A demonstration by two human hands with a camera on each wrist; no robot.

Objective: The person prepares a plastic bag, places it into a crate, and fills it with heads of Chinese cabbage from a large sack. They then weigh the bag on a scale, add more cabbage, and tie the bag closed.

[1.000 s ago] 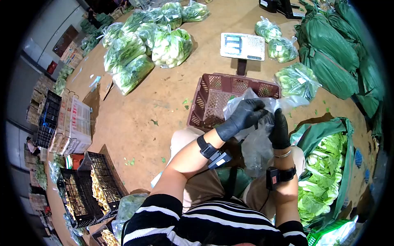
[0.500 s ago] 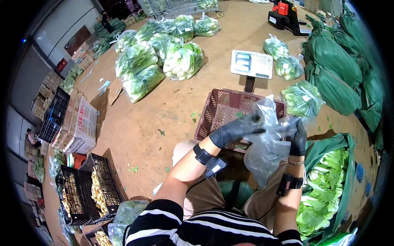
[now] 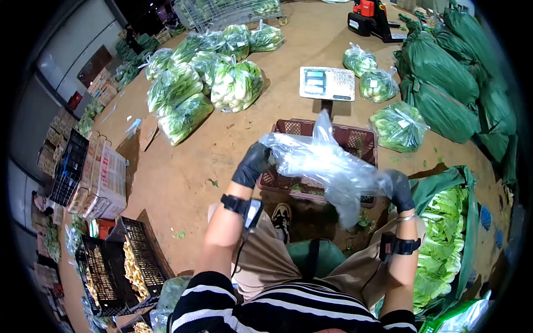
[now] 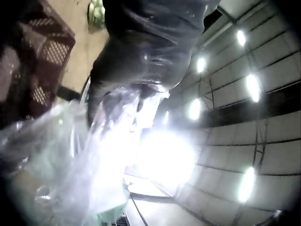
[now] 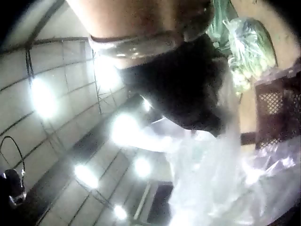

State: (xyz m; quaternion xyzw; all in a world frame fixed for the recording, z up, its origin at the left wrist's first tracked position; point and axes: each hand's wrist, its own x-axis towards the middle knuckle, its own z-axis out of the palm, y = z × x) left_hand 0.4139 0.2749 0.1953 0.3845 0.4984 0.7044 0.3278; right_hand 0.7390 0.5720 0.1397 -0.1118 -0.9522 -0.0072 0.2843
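Between my two black-gloved hands a clear plastic bag (image 3: 325, 164) is stretched sideways, with nothing seen inside it. My left hand (image 3: 254, 164) grips one end of the bag at the left. At the right, my right hand (image 3: 398, 188) grips the other end and is slightly blurred. In the left wrist view the curled glove (image 4: 146, 56) has the bunched film coming out below it. The right wrist view shows the dark glove (image 5: 183, 87) with film hanging down from it. Below the bag stands a maroon plastic crate (image 3: 361, 139), partly covered by the film.
A scale display (image 3: 327, 83) rises behind the crate. Bagged greens (image 3: 397, 126) lie to its right, and more bagged greens (image 3: 237, 86) are heaped at the far left. A green sack of loose leafy vegetables (image 3: 441, 244) is by my right arm. Black crates (image 3: 147, 244) stand at left.
My hands have moved apart, the left one going left, and the bunched bag is now drawn out wide between them over the crate. The head view has also shifted slightly.
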